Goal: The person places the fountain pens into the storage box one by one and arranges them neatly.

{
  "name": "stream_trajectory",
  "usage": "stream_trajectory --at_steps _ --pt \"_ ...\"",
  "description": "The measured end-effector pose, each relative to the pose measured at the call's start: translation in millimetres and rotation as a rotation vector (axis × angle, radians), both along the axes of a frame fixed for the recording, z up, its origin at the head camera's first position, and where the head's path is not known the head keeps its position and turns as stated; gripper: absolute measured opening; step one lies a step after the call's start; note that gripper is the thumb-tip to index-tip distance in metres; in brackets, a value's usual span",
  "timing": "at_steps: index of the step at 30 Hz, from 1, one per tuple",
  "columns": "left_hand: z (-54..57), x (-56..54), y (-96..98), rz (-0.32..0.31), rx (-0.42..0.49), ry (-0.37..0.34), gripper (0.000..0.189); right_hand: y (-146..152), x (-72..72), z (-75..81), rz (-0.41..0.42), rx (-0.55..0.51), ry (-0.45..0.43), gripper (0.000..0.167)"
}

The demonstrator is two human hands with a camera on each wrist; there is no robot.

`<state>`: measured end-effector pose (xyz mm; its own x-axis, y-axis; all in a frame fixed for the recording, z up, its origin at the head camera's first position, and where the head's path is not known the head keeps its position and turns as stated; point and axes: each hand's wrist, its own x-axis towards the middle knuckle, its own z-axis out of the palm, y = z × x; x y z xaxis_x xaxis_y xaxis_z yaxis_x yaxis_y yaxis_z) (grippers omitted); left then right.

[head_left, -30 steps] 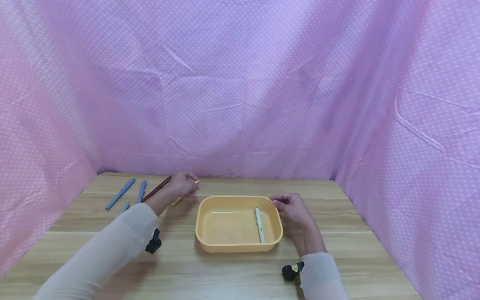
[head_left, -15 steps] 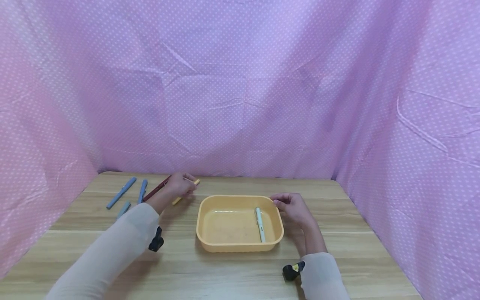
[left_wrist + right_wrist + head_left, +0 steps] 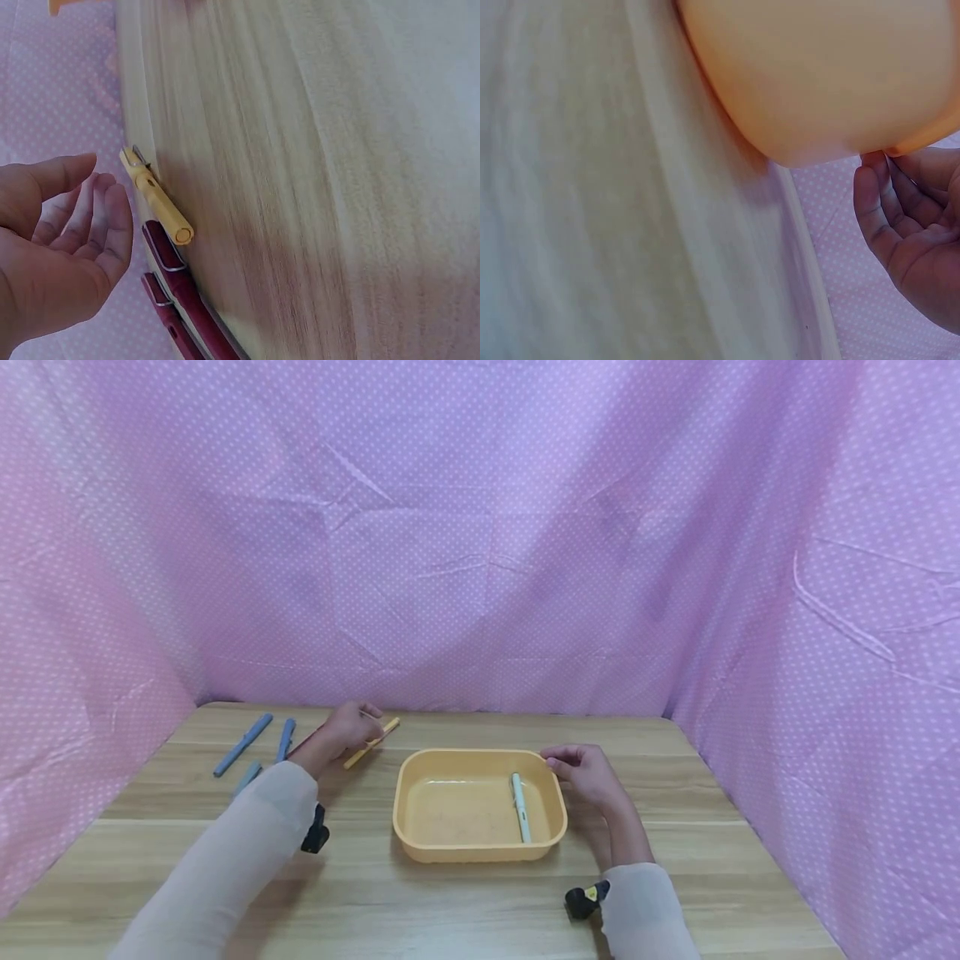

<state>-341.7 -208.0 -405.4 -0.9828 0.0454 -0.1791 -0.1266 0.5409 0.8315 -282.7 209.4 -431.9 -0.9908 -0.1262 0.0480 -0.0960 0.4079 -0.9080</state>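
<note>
My left hand (image 3: 355,727) hovers by a yellow pen (image 3: 372,742) at the table's back left. In the left wrist view its fingers are loosely bent, with nothing between them. Below the yellow pen (image 3: 159,198) there, two dark red pens (image 3: 184,289) lie side by side; in the head view my left hand and wrist mostly cover them. My right hand (image 3: 588,774) pinches the back right corner of a yellow-orange plastic basin (image 3: 472,853), thumb and fingertips at its rim. Inside the basin, along its right side, lies a pale mint pen (image 3: 521,810).
Left of my left forearm lie two blue pens (image 3: 242,745) (image 3: 285,740) and a grey-green pen (image 3: 248,777), partly covered by the sleeve. The wooden table (image 3: 420,914) is bounded at the back and sides by a pink dotted cloth (image 3: 480,568).
My left hand has drawn slightly left, away from the yellow pen, which now shows along more of its length on the table. My right hand and the basin stay nearly the same.
</note>
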Motion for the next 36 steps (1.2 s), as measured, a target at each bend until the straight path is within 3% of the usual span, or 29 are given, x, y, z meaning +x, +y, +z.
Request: stream_trajectory --at_steps 8,13,16,27,36 --pt "-5.8 -9.5 -9.9 -0.006 -0.027 0.01 0.043 0 -1.6 0.6 0.016 -0.006 0.021 0.02" --pt "-11.9 -11.9 -12.0 -0.04 -0.133 0.136 0.041 -1 -1.7 2.1 0.02 0.0 0.021 0.021" --pt "-13.2 -11.8 -10.9 -0.047 -0.206 0.176 0.037 -1 -1.1 2.7 0.017 0.008 0.021 0.022" --pt "-16.4 -13.5 -12.8 -0.066 -0.234 0.149 0.033 -4 -1.5 4.5 0.01 0.024 0.022 0.021" --pt "-14.5 -14.0 -9.1 -0.096 -0.354 0.172 0.032 -5 -0.6 5.8 0.009 0.003 0.021 0.022"
